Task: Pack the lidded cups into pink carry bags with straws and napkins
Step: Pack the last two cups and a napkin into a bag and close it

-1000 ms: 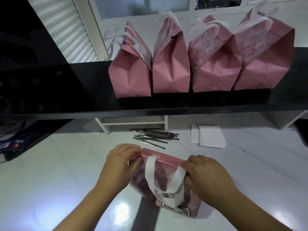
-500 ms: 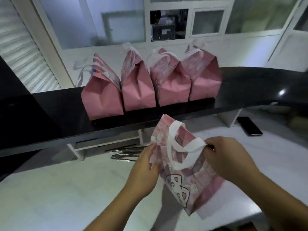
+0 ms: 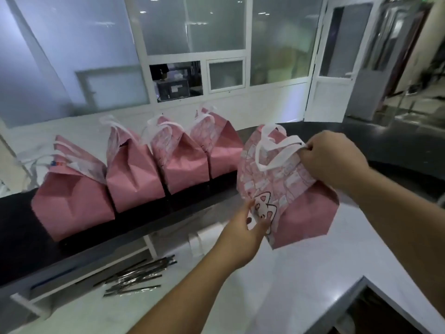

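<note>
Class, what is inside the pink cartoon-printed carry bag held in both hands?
Nothing shows: the pink cartoon-printed carry bag is closed at the top, so its pink fabric walls hide any contents. Only its white handles show.

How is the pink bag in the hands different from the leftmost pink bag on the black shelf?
The held bag hangs tilted in the air, gripped by the right hand and touched by the left hand; the leftmost bag stands on the shelf. The held bag shows its cartoon print, the leftmost bag mostly a plain side. Both are pink with white handles.
</note>
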`<state>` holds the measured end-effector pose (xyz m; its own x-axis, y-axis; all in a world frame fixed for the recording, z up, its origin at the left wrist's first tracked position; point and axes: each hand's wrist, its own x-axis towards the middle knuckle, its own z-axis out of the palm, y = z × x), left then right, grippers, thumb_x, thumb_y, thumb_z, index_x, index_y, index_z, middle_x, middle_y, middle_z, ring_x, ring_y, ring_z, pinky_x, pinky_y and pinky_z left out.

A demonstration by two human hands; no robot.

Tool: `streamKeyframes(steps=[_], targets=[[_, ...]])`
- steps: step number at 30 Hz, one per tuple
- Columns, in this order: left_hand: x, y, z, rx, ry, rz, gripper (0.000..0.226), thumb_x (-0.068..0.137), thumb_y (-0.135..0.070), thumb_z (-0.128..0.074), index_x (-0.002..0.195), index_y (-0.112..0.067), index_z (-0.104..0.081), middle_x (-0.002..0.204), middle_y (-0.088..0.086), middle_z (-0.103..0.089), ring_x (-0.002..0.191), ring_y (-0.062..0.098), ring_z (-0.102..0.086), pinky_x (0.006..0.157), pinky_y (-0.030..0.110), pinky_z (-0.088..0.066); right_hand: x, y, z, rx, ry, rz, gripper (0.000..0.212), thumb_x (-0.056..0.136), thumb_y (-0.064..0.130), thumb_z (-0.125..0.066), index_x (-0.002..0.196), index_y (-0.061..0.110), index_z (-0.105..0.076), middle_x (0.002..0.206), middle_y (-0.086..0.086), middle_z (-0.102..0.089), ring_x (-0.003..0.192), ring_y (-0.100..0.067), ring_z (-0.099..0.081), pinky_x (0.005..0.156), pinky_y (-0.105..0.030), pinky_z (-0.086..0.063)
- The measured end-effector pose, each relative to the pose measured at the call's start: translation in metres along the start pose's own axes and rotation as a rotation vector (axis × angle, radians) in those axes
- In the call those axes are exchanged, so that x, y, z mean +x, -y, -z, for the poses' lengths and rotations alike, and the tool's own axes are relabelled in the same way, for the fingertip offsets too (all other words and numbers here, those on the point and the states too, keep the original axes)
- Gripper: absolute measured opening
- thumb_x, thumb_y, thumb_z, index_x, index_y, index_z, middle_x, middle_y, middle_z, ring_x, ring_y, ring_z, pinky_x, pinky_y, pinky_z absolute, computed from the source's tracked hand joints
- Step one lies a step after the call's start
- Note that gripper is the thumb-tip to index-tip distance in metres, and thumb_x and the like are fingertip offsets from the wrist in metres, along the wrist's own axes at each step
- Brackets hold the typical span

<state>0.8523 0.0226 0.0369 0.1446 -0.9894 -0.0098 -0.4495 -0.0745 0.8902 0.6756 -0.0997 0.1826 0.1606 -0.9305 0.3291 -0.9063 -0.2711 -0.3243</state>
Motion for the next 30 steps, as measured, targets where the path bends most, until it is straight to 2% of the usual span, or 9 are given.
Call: streamKeyframes(steps=[5, 11, 13, 15, 17, 21, 23, 27, 30], targets=[[0.072, -0.038, -0.023, -0.077, -0.005, 0.005, 0.076, 0.088, -0.057, -0.063, 0.158, -0.043, -0.037, 0.149, -0.01, -0.058, 0.13, 0.008, -0.059, 0.094, 0.023, -0.048, 0.087, -0.028, 0.006, -0.017, -0.057, -0.032, 0.024, 0.089, 0.029, -0.054, 0.078, 0.01, -0.064, 0.076, -0.01, -0.064, 0.07, -0.034, -0.061, 0.064, -0.038, -0.054], [0.162, -0.08, -0.049, -0.104, -0.085, 0.027, 0.074, 0.088, -0.056, -0.067, 0.156, -0.04, -0.042, 0.105, -0.041, -0.061, 0.081, -0.027, -0.061, 0.057, -0.002, -0.042, 0.182, -0.055, -0.007, 0.064, -0.103, -0.002, 0.018, 0.088, 0.023, -0.054, 0.075, 0.009, -0.057, 0.073, -0.007, -0.057, 0.069, -0.034, -0.057, 0.064, -0.036, -0.046], [0.185, -0.09, -0.056, -0.077, -0.091, 0.045, 0.081, 0.087, -0.057, -0.065, 0.16, -0.037, -0.035, 0.126, -0.03, -0.061, 0.095, -0.015, -0.065, 0.067, 0.0, -0.046, 0.209, -0.061, -0.014, 0.099, -0.104, 0.019, 0.016, 0.089, 0.022, -0.055, 0.08, 0.009, -0.057, 0.076, -0.007, -0.056, 0.075, -0.036, -0.058, 0.067, -0.037, -0.047], [0.205, -0.097, -0.061, -0.038, -0.096, 0.057, 0.086, 0.082, -0.059, -0.061, 0.16, -0.036, -0.034, 0.147, -0.011, -0.058, 0.116, 0.009, -0.065, 0.095, 0.023, -0.055, 0.233, -0.064, -0.025, 0.15, -0.096, 0.042, 0.013, 0.09, 0.022, -0.056, 0.085, 0.009, -0.058, 0.084, -0.009, -0.058, 0.08, -0.037, -0.058, 0.07, -0.038, -0.048], [0.225, -0.101, -0.066, -0.019, -0.126, 0.079, 0.085, 0.082, -0.056, -0.061, 0.16, -0.034, -0.035, 0.15, -0.005, -0.057, 0.122, 0.018, -0.064, 0.106, 0.041, -0.053, 0.256, -0.065, -0.037, 0.189, -0.081, 0.074, 0.012, 0.09, 0.021, -0.056, 0.085, 0.01, -0.057, 0.084, -0.009, -0.057, 0.079, -0.036, -0.056, 0.069, -0.037, -0.045], [0.257, -0.099, -0.065, -0.022, -0.197, 0.142, 0.076, 0.098, -0.041, -0.064, 0.164, -0.026, -0.028, 0.161, -0.004, -0.047, 0.139, 0.018, -0.053, 0.117, 0.035, -0.041, 0.295, -0.055, -0.066, 0.244, -0.037, 0.095, 0.019, 0.092, 0.017, -0.056, 0.074, 0.013, -0.05, 0.069, -0.003, -0.05, 0.071, -0.033, -0.055, 0.065, -0.035, -0.042], [0.271, -0.096, -0.061, -0.009, -0.218, 0.169, 0.076, 0.101, -0.037, -0.063, 0.166, -0.024, -0.025, 0.165, -0.004, -0.041, 0.146, 0.016, -0.045, 0.114, 0.025, -0.035, 0.31, -0.048, -0.081, 0.266, -0.017, 0.101, 0.025, 0.093, 0.017, -0.056, 0.07, 0.015, -0.048, 0.068, -0.002, -0.051, 0.066, -0.03, -0.053, 0.064, -0.035, -0.041], [0.297, -0.089, -0.052, 0.0, -0.296, 0.223, 0.074, 0.102, -0.038, -0.062, 0.165, -0.028, -0.025, 0.164, -0.004, -0.042, 0.146, 0.018, -0.045, 0.107, 0.024, -0.034, 0.335, -0.031, -0.109, 0.305, 0.03, 0.12, 0.026, 0.094, 0.019, -0.055, 0.07, 0.016, -0.048, 0.075, -0.007, -0.058, 0.072, -0.032, -0.057, 0.065, -0.036, -0.043], [0.312, -0.083, -0.044, 0.006, -0.357, 0.258, 0.073, 0.101, -0.036, -0.063, 0.164, -0.028, -0.028, 0.16, -0.001, -0.047, 0.141, 0.021, -0.049, 0.101, 0.024, -0.036, 0.349, -0.018, -0.129, 0.324, 0.055, 0.137, 0.027, 0.094, 0.018, -0.055, 0.069, 0.015, -0.046, 0.07, -0.004, -0.051, 0.073, -0.033, -0.056, 0.066, -0.036, -0.042]])
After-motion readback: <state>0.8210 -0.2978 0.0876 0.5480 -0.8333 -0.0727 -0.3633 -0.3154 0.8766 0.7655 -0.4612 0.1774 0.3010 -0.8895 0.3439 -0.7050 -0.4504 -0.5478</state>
